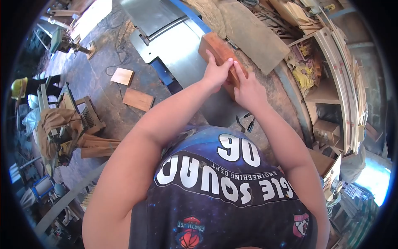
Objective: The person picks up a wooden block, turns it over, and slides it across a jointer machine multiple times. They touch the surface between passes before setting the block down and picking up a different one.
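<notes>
A reddish-brown wooden board (215,45) stands on the shiny metal machine table (178,47), against the blue-edged fence at its right side. My left hand (216,74) presses on the board's near part, its thumb and fingers spread over the wood. Close beside it, my right hand (250,89) rests on the same board with its fingers stretched along the top. The two hands nearly touch at the fingertips. The board's lower near end is partly hidden by my hands.
Two wooden pieces, a pale block (122,76) and a brown board (138,99), lie on the floor at left. A brown panel (259,39) is beyond the fence. Wooden shelves (327,89) with scraps stand at right. A person with a yellow helmet is at far left.
</notes>
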A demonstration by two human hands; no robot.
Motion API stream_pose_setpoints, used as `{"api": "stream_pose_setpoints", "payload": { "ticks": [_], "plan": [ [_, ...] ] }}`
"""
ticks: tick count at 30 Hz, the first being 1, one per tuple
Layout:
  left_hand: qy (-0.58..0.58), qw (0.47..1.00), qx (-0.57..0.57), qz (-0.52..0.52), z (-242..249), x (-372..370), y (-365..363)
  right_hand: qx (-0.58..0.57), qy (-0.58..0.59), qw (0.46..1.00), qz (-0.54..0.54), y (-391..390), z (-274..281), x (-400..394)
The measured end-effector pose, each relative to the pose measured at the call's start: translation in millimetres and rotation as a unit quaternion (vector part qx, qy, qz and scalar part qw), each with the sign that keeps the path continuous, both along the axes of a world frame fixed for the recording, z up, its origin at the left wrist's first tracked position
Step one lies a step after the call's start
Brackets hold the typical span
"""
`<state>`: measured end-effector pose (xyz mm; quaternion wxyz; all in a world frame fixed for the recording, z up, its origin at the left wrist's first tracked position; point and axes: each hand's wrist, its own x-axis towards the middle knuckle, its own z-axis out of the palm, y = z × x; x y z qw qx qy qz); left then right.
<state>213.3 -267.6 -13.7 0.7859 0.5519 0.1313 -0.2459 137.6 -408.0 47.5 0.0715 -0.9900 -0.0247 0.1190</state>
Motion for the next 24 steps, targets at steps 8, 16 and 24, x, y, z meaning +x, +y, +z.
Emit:
{"api": "stream_pose_setpoints", "payload": {
  "ticks": [8,16,24],
  "plan": [
    [0.006,0.999,-0.04,-0.01,11.4,51.9,35.0,-0.003,-0.009,1.0,0.014,30.8,-2.0,54.6],
    [-0.021,0.999,-0.045,-0.002,3.6,121.7,73.6,0.002,-0.035,0.999,0.028,68.4,-10.2,121.0],
    [-0.027,0.999,-0.036,-0.015,1.2,196.9,118.0,0.002,-0.039,0.998,0.048,105.6,-14.0,191.3]
  ]
}}
